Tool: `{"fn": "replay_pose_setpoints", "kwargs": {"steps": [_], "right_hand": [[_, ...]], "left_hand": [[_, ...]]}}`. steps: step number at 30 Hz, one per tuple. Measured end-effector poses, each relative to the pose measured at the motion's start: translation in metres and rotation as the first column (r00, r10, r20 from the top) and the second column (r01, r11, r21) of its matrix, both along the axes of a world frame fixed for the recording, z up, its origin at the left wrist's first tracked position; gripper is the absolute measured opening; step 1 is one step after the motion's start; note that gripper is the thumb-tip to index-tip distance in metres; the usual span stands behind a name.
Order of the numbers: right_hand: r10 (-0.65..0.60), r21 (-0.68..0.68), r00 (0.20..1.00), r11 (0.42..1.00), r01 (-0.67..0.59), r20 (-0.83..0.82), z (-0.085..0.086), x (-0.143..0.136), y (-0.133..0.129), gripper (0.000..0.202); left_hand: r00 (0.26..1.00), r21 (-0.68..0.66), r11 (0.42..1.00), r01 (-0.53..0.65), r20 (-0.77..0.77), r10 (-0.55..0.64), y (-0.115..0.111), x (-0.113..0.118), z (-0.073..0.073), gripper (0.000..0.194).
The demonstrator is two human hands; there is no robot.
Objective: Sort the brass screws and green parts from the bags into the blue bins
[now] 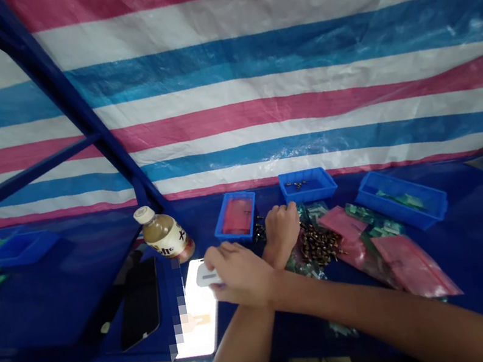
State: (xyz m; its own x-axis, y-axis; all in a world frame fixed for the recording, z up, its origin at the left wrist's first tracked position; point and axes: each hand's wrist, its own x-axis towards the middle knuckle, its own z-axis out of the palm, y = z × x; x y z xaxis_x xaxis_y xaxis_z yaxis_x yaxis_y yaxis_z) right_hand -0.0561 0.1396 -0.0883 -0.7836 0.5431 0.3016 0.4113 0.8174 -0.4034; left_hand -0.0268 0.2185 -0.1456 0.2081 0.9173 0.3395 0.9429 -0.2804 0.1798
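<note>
My arms are crossed. My right hand [241, 275] reaches over to the left, with its fingers closed on a small white rounded object [206, 276] that has a grey bar on it. This object is above the top of a phone [199, 318] with a bright white screen. Behind it, my left hand [281, 231] is curled beside a heap of brass-coloured screw-like parts [320, 243]; whatever its fingers hold is hidden. Pink plastic bags [415, 263] and green-tinted packets [375, 221] lie to the right of the heap.
A drink bottle [165, 237] stands behind a dark tablet or phone [140, 303]. Blue trays line the back: one with a pink bag [231, 195], one with a few small parts [308, 194], one with green packets [432, 214]. A blue metal frame [110, 147] rises at left.
</note>
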Motion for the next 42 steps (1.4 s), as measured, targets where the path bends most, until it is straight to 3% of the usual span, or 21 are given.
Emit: {"fn": "replay_pose_setpoints", "kwargs": {"steps": [3, 6, 17, 22, 27, 33, 42], "right_hand": [[0.017, -0.002, 1.000, 1.000, -0.017, 0.017, -0.012, -0.019, 0.004, 0.029], [0.006, 0.001, 1.000, 1.000, -0.006, 0.023, -0.019, -0.021, 0.004, 0.032], [0.029, 0.042, 0.996, 0.999, -0.032, 0.087, -0.019, -0.022, 0.000, 0.036], [0.003, -0.043, 0.998, 0.999, -0.006, -0.062, -0.015, -0.005, 0.005, 0.054], [0.059, -0.054, 0.998, 0.997, -0.060, -0.020, -0.020, 0.010, 0.010, 0.041], [0.158, 0.021, 0.985, 0.987, -0.160, 0.075, -0.023, 0.000, 0.005, 0.024], [0.187, 0.023, 0.981, 0.982, -0.189, 0.052, -0.027, -0.007, 0.006, 0.022]], "left_hand": [[1.000, 0.005, 1.000, 0.009, -0.016, -0.009, 0.000, -0.001, 0.001, 0.027], [1.000, -0.008, 1.000, 0.015, -0.016, -0.016, 0.001, -0.001, 0.002, 0.029], [1.000, -0.044, 0.999, -0.001, 0.003, 0.001, 0.001, 0.001, 0.002, 0.030], [1.000, -0.032, 0.999, -0.009, 0.018, 0.010, -0.001, 0.002, 0.002, 0.031], [0.999, 0.004, 1.000, -0.014, 0.035, 0.014, -0.003, 0.002, 0.002, 0.032], [0.999, -0.002, 1.000, -0.021, 0.027, 0.021, -0.001, 0.001, 0.000, 0.030], [1.000, 0.005, 1.000, -0.025, 0.019, 0.025, 0.001, 0.002, -0.004, 0.027]]}}
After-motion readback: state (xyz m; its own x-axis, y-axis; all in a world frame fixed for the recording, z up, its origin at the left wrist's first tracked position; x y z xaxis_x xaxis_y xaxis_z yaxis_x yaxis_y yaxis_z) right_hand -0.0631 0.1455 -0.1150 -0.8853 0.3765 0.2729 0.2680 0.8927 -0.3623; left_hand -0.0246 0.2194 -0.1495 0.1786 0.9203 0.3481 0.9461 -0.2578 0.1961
